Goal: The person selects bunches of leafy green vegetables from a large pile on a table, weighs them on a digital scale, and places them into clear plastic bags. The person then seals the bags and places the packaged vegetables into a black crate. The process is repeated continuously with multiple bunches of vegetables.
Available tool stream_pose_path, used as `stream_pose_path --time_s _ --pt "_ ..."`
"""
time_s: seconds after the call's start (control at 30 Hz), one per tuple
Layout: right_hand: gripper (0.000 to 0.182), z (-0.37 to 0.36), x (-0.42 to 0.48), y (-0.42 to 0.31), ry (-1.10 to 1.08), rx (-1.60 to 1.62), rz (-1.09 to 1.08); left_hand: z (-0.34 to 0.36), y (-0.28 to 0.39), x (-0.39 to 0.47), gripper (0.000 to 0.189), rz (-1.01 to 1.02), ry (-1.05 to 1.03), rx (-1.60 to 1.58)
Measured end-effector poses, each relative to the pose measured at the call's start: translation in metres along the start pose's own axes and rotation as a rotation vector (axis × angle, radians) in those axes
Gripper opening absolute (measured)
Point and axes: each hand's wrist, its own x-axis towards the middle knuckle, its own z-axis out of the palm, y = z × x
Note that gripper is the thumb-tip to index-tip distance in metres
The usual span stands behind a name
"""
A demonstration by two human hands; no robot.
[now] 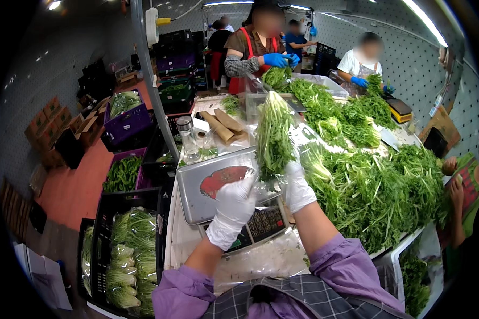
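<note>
A bunch of frilly leafy greens (275,139) stands root end up inside a clear plastic bag (259,104), above the table scale. My left hand (231,205), in a white glove, pinches the bag's near left edge. At its right side my right hand (299,185), gloved the same way, grips the film, with its fingertips partly hidden by glare. Below both hands is the scale, with a metal weighing pan (191,195) bearing a red patch and a keypad (265,223) facing me.
A large heap of loose greens (375,191) covers the table's right side. Behind the pan stand a glass bottle (189,139) and brown paper (223,127). A black crate (97,243) of bagged greens is at left, beside a metal post (153,79). Co-workers stand across the table.
</note>
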Motion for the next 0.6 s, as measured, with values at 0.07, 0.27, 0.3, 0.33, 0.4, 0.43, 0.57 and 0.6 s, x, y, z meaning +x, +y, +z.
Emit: stream_pose_path --time_s 0.07,0.27,0.3,0.33,0.4,0.43,0.57,0.6 --pt "0.04 -0.033 0.027 -0.004 -0.168 0.108 -0.125 0.006 0.022 0.003 0.009 0.011 -0.123 -0.007" --pt "0.04 -0.031 0.033 0.018 -0.241 0.155 -0.304 -0.008 0.047 -0.002 0.035 0.017 -0.126 0.543" --pt "0.041 -0.031 0.027 0.02 -0.23 -0.072 -0.423 -0.007 0.054 0.003 0.047 0.076 -0.03 0.591" --pt "0.042 -0.03 0.021 0.022 -0.19 -0.311 -0.548 -0.002 0.056 0.012 0.059 0.133 0.041 0.635" --pt "0.041 -0.013 0.0 0.022 -0.176 -0.28 -0.547 -0.001 0.062 0.033 0.065 0.207 0.039 0.684" --pt "0.038 -0.016 0.002 0.023 -0.134 -0.479 -0.636 0.006 0.053 0.045 0.057 0.238 0.028 0.705" --pt "0.034 -0.014 -0.012 0.034 -0.118 -0.193 -0.432 0.01 0.034 0.056 0.034 0.422 -0.057 0.592" --pt "0.036 -0.022 -0.013 0.04 -0.129 0.042 -0.269 0.01 0.043 0.057 0.033 0.489 -0.065 0.58"
